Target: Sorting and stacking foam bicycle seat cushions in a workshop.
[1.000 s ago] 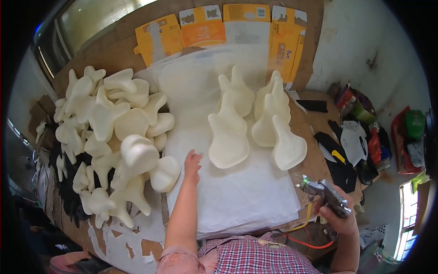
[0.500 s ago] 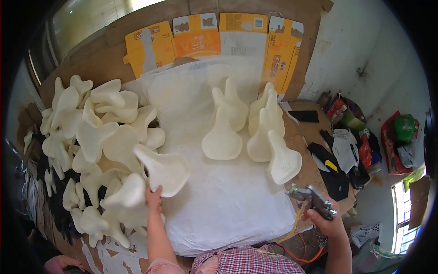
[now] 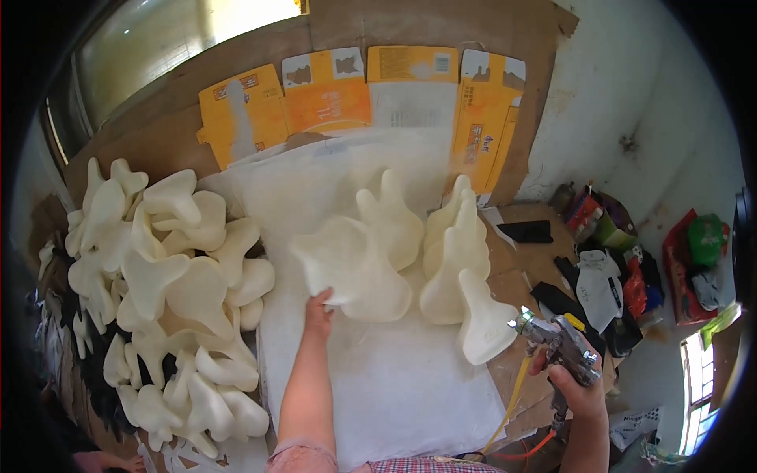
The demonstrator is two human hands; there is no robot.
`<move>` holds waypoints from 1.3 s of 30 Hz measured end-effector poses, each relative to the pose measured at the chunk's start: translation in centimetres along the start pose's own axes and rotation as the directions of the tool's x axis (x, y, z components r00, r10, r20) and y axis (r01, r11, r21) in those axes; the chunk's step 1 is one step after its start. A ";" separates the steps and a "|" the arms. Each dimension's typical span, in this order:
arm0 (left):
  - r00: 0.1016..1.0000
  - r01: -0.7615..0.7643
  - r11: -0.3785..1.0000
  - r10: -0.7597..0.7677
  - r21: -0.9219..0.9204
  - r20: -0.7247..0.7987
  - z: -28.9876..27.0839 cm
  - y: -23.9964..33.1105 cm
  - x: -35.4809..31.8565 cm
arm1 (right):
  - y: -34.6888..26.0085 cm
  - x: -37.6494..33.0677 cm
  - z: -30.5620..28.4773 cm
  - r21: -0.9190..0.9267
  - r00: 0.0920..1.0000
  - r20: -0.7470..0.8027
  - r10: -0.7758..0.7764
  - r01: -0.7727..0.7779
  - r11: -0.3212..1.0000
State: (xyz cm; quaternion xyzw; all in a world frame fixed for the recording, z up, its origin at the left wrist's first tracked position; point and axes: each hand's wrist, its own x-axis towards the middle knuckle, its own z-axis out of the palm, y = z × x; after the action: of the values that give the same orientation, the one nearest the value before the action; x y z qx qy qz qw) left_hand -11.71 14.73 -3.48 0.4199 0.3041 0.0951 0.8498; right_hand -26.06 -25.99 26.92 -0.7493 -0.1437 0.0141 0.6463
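Note:
My left hand [image 3: 318, 310] grips the near edge of a cream foam saddle-shaped piece [image 3: 347, 264] and holds it over the white sheet [image 3: 394, 378], close beside the other cream pieces [image 3: 453, 260] standing at the sheet's right. My right hand [image 3: 579, 390] holds a metal spray gun [image 3: 556, 339] with a yellow hose [image 3: 512, 402], its nozzle pointing left near the closest standing piece [image 3: 482, 319]. A big heap of the same cream pieces [image 3: 169, 292] lies to the left of the sheet.
Flattened orange and white cardboard boxes [image 3: 355, 94] lean on the back wall. Clutter of gloves, cloths and bottles [image 3: 623, 268] fills the table's right side. A window [image 3: 181, 39] is at the upper left. Dark scraps [image 3: 79, 378] lie at the far left edge.
My left hand took a cream piece from the left heap and carried it right, onto the white sheet next to the standing pieces. The spray gun hand stayed at the lower right.

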 end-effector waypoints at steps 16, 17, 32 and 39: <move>0.976 -0.200 0.978 0.194 -0.055 -0.097 -7.9 -0.1 -7.4 | 3.9 4.5 -1.2 -0.380 0.989 0.122 0.083 -0.031 0.924; 0.977 -0.196 0.979 0.190 -0.058 -0.095 -7.1 0.0 -6.6 | 3.5 4.6 -1.1 -0.384 0.989 0.120 0.085 -0.033 0.923; 0.906 -0.383 0.784 0.218 0.489 0.362 8.7 -0.7 9.5 | 8.4 4.2 2.8 -0.011 0.955 0.024 0.297 -0.296 0.955; 0.954 -0.159 0.967 0.098 0.199 0.283 6.5 -0.3 10.5 | 8.9 4.8 5.2 -0.075 0.905 0.112 0.411 -0.405 0.911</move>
State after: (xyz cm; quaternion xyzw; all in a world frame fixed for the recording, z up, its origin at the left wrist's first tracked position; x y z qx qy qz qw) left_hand 0.47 14.65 -5.29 0.5393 0.1657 0.0580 0.8236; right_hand -20.82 -20.97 18.19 -0.7763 -0.0243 0.1922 0.5998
